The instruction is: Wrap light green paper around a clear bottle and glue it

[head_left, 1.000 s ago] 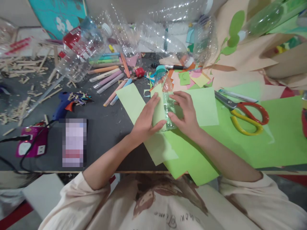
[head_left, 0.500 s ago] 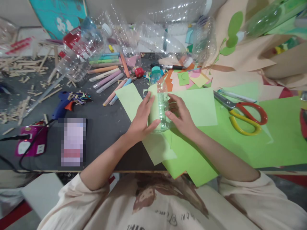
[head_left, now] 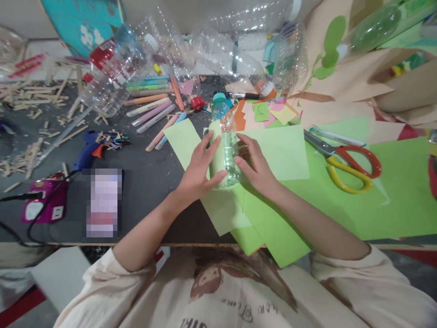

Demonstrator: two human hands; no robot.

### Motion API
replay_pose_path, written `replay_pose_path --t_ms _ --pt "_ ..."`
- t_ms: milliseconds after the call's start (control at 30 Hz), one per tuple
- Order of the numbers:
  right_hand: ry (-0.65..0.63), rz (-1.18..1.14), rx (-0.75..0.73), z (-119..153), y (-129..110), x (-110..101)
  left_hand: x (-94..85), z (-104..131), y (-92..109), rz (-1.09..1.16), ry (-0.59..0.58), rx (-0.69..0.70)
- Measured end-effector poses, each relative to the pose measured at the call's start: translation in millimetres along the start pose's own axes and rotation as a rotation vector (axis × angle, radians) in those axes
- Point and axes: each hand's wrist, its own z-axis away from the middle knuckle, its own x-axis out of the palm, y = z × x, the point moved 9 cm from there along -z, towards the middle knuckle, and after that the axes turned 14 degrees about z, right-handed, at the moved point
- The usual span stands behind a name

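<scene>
We see a clear ribbed plastic bottle with a teal cap between the two hands, its cap end away from the wearer; whether it stands or lies we cannot tell. A pale green rectangle of paper lies against the bottle's left side. The left hand rests on that paper, its fingers apart and its thumb near the bottle's base. The right hand is at the bottle's right side, its fingers apart and curved, thumb at the bottle's edge; we cannot tell whether it presses there.

Right of the bottle, we find a pale green paper sheet, then metal scissors with one red and one yellow handle over a large bright green sheet. Left of the bottle, on the dark grey counter, we note slim pastel-coloured sticks and, farther off, a blue glue gun with an orange trigger. Beyond the bottle lie orange, pink and yellow paper scraps.
</scene>
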Motion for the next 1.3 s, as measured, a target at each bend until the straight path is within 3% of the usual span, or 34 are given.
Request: replay_pose_path --t_ms 367,667,833,1000,1133,1200,1300 --pt "0.077 -0.038 -0.046 -0.1 1.1 -3.6 4.6 0.6 4.3 0.009 -0.038 0.036" --pt "0.109 0.049 -0.043 1.7 -3.2 -4.1 4.1 -0.3 -2.2 0.059 -0.017 -0.036" --pt "0.185 0.181 -0.146 3.3 -17.2 -14.3 5.8 0.0 -0.6 0.062 -0.022 -0.015" --pt "0.176 0.348 -0.317 7.3 -36.6 -13.0 6.6 -0.2 1.1 0.049 -0.004 -0.004" --pt "0.206 0.379 -0.339 8.0 -38.5 -16.1 9.6 -0.9 3.4 0.084 0.008 -0.007" --pt "0.184 0.36 -0.319 6.6 -34.5 -16.9 9.7 -1.1 -1.0 0.154 0.046 -0.039" --pt "0.18 0.305 -0.305 6.1 -29.9 -19.6 5.9 1.0 -24.3 0.402 0.17 -0.191"
